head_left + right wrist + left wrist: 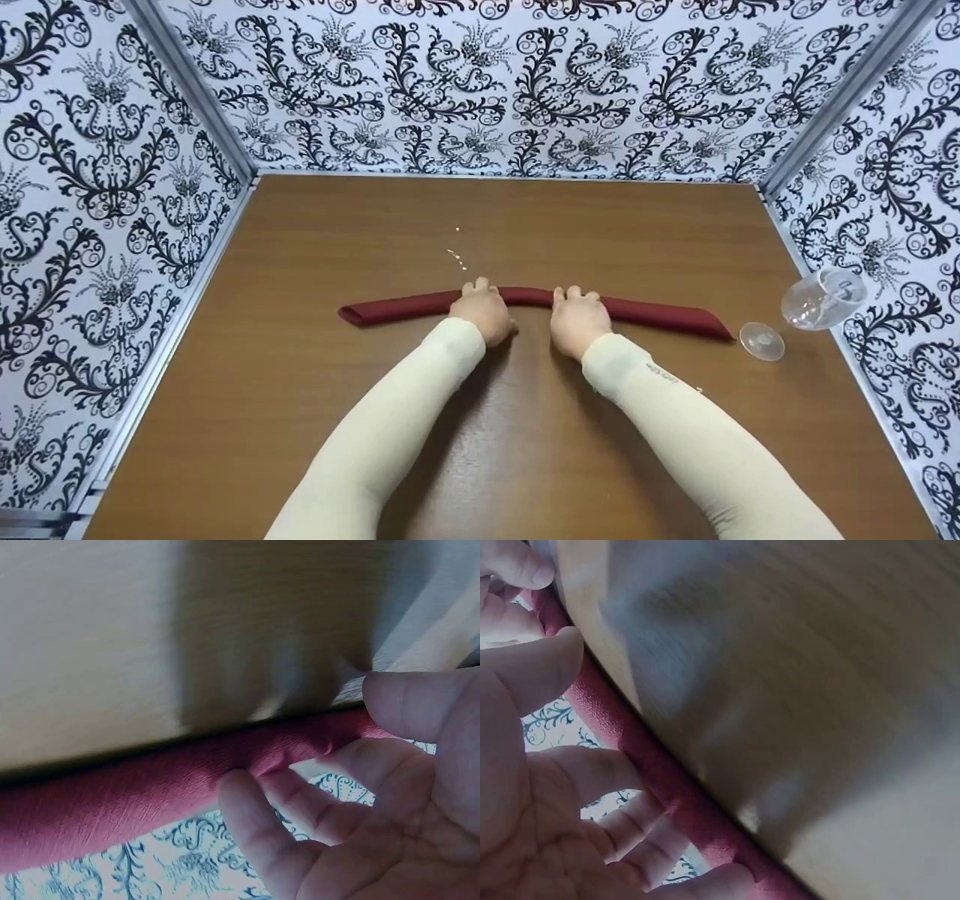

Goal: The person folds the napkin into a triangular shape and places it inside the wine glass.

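A dark red cloth [660,315], rolled into a long tube, lies crosswise on the table with a slight bend in its middle. Its left end shows an open, hollow mouth; the right end tapers to a point. My left hand [481,313] rests its fingertips on the roll left of the middle. Right of the middle, my right hand [579,322] touches it the same way. Both wrist views show spread, loosely extended fingers against the red cloth roll [660,772] [135,799], with the thumbs on the near side, not closed round it.
A clear stemmed glass [823,300] stands at the table's right edge, its round foot close to the roll's right tip. Small white specks [457,259] show on the wooden table [337,225] beyond the roll; crumbs or glare, I cannot tell. Patterned walls [480,90] enclose the back and sides.
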A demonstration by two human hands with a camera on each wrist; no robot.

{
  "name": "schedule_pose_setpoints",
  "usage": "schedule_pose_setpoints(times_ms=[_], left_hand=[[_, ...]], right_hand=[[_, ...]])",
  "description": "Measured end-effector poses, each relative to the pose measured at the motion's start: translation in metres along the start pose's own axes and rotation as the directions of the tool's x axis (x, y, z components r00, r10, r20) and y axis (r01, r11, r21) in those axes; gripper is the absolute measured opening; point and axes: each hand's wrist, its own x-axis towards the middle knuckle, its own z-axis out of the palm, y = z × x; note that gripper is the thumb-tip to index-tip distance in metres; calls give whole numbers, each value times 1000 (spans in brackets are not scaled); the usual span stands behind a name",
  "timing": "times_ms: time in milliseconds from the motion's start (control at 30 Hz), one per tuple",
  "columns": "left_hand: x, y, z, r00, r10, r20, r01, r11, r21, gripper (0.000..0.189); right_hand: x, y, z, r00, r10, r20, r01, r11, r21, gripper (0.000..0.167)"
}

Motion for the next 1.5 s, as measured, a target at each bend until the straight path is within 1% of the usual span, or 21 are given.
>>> schedule_pose_setpoints(times_ms=[67,133,233,400,500,767,933,1100,1267,1433,1500], left_hand=[[-1,-1,-1,1000,8,20,-8,1000,-9,78],[-2,-3,-2,1000,15,24,-15,1000,-21,81],[-3,-5,-3,999,25,21,-24,999,-31,82],[0,-9,-1,999,50,6,-50,999,-20,81],[2,-12,1,998,63,-5,-63,998,-16,79],[8,-16,4,995,90,-46,-91,996,-22,69],[9,-17,3,992,98,-76,-100,995,-21,62],[11,-19,3,993,104,-64,-105,994,-15,65],[15,-22,4,991,121,-49,-121,993,5,68],[15,-24,4,988,143,-61,-143,990,13,65],[16,-25,4,986,148,-76,-146,989,26,64]], right_hand=[[-1,-1,-1,1000,-3,12,3,1000,6,54],[-2,-2,-2,1000,-5,14,4,1000,6,55],[-4,-3,-3,1000,1,16,-1,1000,15,58],[-4,-4,-1,1000,1,-10,-1,1000,14,56],[-4,-4,-1,1000,-1,-10,1,1000,18,57],[-5,-3,-2,1000,24,-1,-24,996,88,57],[-5,-2,0,1000,26,-9,-25,994,109,56],[-4,1,2,999,17,-37,-12,992,122,61],[-4,2,3,998,7,-57,1,990,140,61],[-4,2,4,999,-11,-53,18,991,134,61],[-4,1,4,999,-15,-45,21,991,136,61]])
